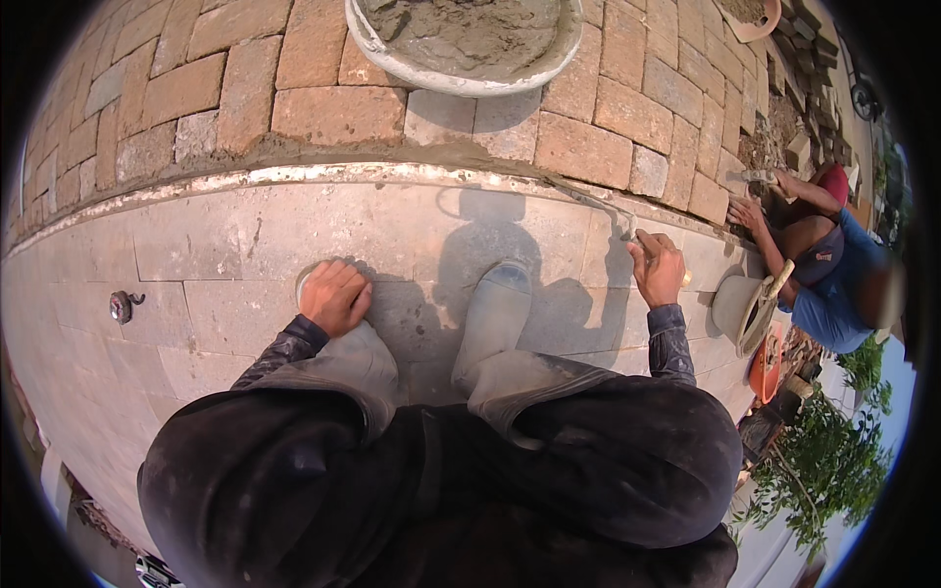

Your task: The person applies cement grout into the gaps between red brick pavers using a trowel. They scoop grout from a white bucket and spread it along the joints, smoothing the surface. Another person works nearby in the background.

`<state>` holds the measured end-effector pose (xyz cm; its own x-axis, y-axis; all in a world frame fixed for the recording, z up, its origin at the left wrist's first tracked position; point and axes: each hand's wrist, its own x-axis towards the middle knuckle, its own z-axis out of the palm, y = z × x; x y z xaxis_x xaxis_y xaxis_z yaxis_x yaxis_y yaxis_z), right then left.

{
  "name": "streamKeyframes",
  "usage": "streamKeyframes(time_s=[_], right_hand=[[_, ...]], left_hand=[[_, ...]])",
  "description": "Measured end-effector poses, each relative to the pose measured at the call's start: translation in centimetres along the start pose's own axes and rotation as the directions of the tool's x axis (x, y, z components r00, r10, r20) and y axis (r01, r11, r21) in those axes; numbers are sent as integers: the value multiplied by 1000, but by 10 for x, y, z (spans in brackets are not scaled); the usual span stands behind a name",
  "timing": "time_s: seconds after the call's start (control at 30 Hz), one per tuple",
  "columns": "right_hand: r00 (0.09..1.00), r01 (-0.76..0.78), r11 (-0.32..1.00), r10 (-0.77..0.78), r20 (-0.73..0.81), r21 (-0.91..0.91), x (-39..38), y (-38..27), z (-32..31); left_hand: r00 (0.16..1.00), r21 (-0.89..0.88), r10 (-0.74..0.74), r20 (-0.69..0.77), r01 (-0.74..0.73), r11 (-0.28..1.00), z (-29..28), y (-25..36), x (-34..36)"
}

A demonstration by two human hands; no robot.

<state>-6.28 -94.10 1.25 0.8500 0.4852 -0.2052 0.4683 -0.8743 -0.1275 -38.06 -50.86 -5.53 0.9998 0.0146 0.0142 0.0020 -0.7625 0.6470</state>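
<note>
My right hand (659,263) grips a trowel (594,199), its thin metal blade reaching up-left to the mortar along the joint between grey pavers (201,245) and the red-brown bricks (333,113). My left hand (333,292), fingers loosely curled and apparently empty, hangs over my left boot (360,360), beside the shadow cast on the pavers. My right boot (498,304) stands between the hands. A wide pale basin (368,39) of wet grey mortar sits on the bricks above the joint.
A co-worker (826,314) crouches at right, both hands near the brick edge, beside a beige bucket (733,306) and an orange tub (767,365). Stacked bricks (809,108) and another container (760,22) lie upper right. A tape measure (122,307) rests on the pavers at left.
</note>
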Motion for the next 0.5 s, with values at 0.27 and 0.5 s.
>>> streamKeyframes(time_s=[0.27,0.5], right_hand=[[997,77,997,-76,-31,23,2,-17,8],[996,79,997,-79,-30,-5,28,0,5]], left_hand=[[1000,-6,5,7,-5,1000,0,1,3],[1000,6,-2,3,2,1000,0,1,2]])
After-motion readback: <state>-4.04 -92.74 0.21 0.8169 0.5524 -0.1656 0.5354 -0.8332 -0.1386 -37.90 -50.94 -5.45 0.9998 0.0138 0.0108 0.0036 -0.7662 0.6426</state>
